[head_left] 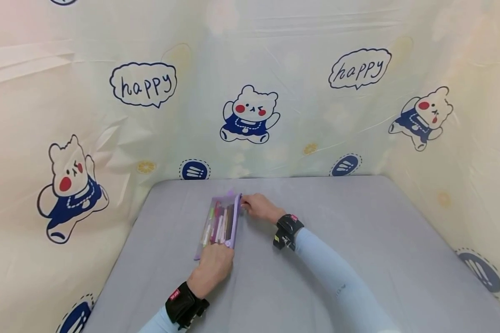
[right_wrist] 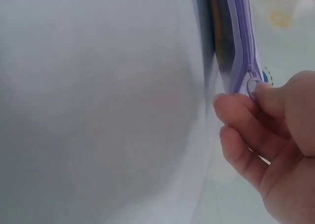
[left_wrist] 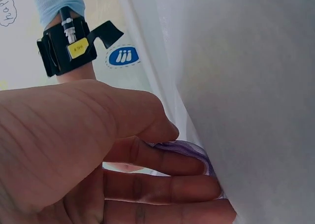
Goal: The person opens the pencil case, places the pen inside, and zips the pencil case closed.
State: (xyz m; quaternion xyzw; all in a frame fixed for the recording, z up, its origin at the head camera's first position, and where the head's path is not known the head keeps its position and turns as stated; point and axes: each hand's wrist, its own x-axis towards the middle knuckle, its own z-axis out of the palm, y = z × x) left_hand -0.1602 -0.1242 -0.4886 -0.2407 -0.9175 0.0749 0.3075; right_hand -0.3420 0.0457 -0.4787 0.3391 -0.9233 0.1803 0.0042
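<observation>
A see-through pencil case [head_left: 235,219] with purple edging and a zipper lies on the grey table, its length running away from me. Several pens [head_left: 219,225] show through its clear side. My left hand [head_left: 213,267] grips the near end; in the left wrist view its thumb and fingers close around a purple edge [left_wrist: 182,146]. At the far right corner is my right hand [head_left: 261,207]. The right wrist view shows its thumb and index finger pinching the ring-shaped zipper pull [right_wrist: 253,87], with the slider at the end of the purple zipper [right_wrist: 244,32].
A grey cloth covers the table [head_left: 350,240]. Behind it and along both sides hangs a pale curtain [head_left: 300,125] printed with bears and "happy" bubbles. Each wrist wears a black strap [head_left: 289,230] with a small device over a light blue sleeve [head_left: 337,273].
</observation>
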